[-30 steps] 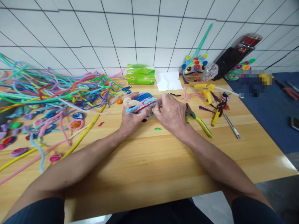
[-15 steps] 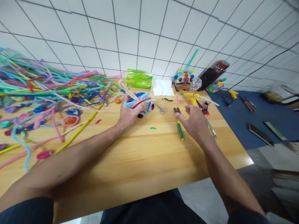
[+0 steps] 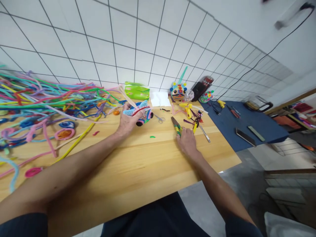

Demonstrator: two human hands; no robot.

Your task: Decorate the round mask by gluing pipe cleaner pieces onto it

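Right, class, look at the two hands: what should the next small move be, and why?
Probably to close the right hand fully around the pliers and lift them: its fingers are at the handles, while the left hand holds the fuzzy craft piece.

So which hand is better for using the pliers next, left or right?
Probably the right. The right hand has its fingers on the handles of the pliers, while the left hand is busy holding the fuzzy craft piece.
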